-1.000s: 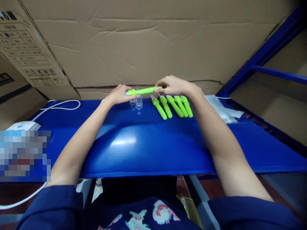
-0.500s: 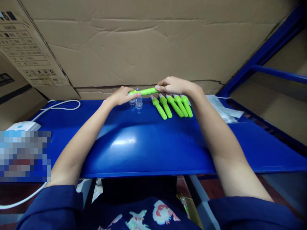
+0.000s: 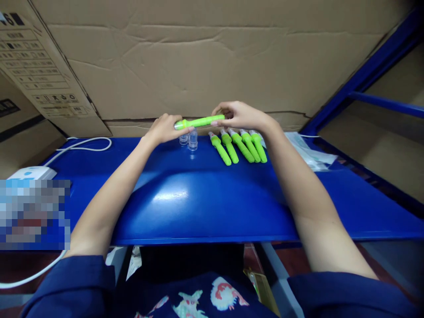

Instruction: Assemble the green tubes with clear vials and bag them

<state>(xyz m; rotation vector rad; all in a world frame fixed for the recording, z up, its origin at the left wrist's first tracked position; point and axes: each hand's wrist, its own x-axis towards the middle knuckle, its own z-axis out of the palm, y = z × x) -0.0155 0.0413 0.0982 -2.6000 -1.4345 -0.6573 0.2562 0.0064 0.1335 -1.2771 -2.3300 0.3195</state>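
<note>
Above the back of the blue tabletop I hold a bright green stick [image 3: 205, 120] with a clear end, nearly level. My left hand [image 3: 165, 128] is closed on its clear end, thumb along the near side. Around the other end, my right hand [image 3: 236, 115] has its fingers curved and apart, the thumb just under the stick; whether it touches is hard to see. Two clear plastic caps [image 3: 192, 140] stand upright below the left fingers. To the right, several similar green sticks [image 3: 221, 150] with clear ends lie side by side, pointing toward me.
Behind the tabletop [image 3: 205, 198] rises a cardboard wall [image 3: 212, 66]. Clear plastic bags [image 3: 311, 152] lie beyond my right forearm. A white device [image 3: 35, 173] with a cable [image 3: 89, 145] sits at the left, beside a blurred patch. A blue metal frame [image 3: 374, 59] slants up at the right.
My right fingers have loosened and spread from the stick's end, which now shows. The stick has shifted slightly up, and more of its clear end is visible at my left hand.
</note>
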